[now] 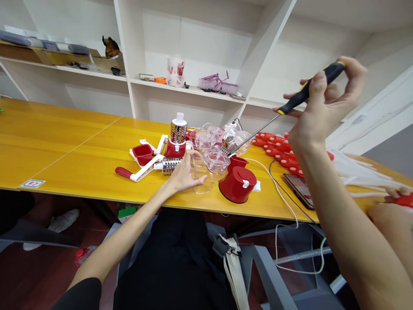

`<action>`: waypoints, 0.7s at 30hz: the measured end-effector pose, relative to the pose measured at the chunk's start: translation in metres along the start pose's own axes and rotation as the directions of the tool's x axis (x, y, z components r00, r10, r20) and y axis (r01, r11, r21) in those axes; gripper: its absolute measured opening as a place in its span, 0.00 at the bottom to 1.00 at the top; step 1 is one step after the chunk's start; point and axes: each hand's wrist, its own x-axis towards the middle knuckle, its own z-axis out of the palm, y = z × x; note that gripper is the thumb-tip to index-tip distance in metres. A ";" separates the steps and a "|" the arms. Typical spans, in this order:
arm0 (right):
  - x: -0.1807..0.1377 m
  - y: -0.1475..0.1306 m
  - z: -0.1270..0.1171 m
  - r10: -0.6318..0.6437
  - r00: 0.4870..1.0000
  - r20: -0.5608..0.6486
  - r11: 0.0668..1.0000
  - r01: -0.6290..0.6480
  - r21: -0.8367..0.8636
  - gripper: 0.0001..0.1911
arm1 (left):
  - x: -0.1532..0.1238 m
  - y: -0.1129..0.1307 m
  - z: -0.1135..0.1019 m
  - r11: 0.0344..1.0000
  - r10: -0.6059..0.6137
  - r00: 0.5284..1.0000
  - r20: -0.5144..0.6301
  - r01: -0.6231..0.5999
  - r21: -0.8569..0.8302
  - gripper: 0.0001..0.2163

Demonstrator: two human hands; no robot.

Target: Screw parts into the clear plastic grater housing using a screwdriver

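Observation:
My right hand (325, 101) is raised at the upper right, fingers closed round the black-and-yellow handle of a long screwdriver (303, 95). Its metal shaft slants down-left to a steel drum part (229, 148) among clear plastic cups. My left hand (185, 172) reaches over the yellow table (64, 142), fingers curled on a clear plastic housing (201, 172). A steel grater drum (171, 165) lies just left of that hand. A red round base (238, 184) sits to the right of the clear housing.
Red-and-white grater parts (143, 155), an upright steel drum (178, 131) and red handles (277, 148) crowd the table. A phone (298, 184) with a white cable (284, 202) lies right. Another person's hand (398, 193) is at the far right. Shelves (193, 88) stand behind.

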 end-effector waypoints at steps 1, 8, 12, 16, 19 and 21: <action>0.000 0.006 -0.001 -0.002 1.000 0.018 1.000 0.002 -0.006 0.24 | 0.000 0.000 0.000 1.000 0.003 1.000 -0.003 -0.003 0.000 0.28; -0.006 0.023 0.005 0.035 0.996 0.079 0.999 -0.035 -0.006 0.27 | 0.000 -0.001 0.000 0.999 0.029 1.000 -0.010 -0.029 0.014 0.28; -0.010 0.030 0.002 0.086 0.992 0.088 0.996 -0.086 0.004 0.25 | 0.000 -0.002 0.001 1.000 0.026 1.000 -0.009 -0.026 0.003 0.28; -0.011 0.033 -0.003 0.128 0.989 0.076 0.991 -0.130 0.021 0.23 | 0.000 -0.002 0.001 1.000 0.029 1.000 -0.007 -0.028 0.006 0.28; -0.012 0.032 -0.003 0.142 0.988 0.056 0.989 -0.144 0.032 0.23 | 0.001 -0.002 0.000 0.999 0.032 0.999 -0.012 -0.032 0.016 0.28; -0.012 0.032 0.000 0.149 0.988 0.033 0.988 -0.150 0.038 0.22 | 0.001 -0.002 0.000 1.000 0.026 1.000 -0.008 -0.026 0.018 0.28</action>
